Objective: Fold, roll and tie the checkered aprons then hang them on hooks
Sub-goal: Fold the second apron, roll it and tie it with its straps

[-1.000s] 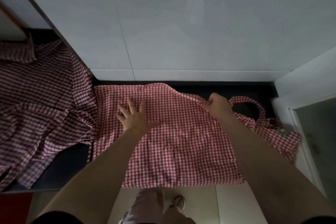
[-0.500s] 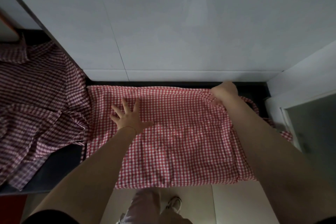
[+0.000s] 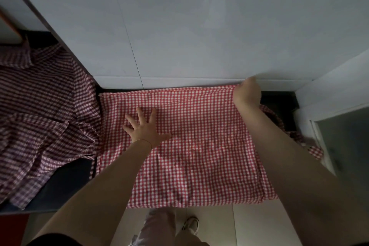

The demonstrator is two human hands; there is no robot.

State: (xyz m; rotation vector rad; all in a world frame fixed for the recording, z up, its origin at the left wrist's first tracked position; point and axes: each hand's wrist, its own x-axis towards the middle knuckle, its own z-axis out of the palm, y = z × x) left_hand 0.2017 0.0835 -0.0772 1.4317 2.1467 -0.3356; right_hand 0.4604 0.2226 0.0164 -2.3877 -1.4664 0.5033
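Dark counter [image 3: 65,185] bears red apron [image 3: 191,156] under flat left hand [image 3: 144,129].

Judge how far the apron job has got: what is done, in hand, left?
Done: red apron spread on the dark counter. In hand: left hand presses it flat; right hand at its far corner, grip hidden. Left: rolling, tying, hanging; darker apron lies crumpled.

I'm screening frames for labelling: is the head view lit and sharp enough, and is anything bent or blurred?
Head view: dim and underexposed, the darker checkered aprons at left muddy; the red checkered apron readable; wide-angle bends the wall edges; right hand soft, its fingers hidden; left hand sharp, spread flat.
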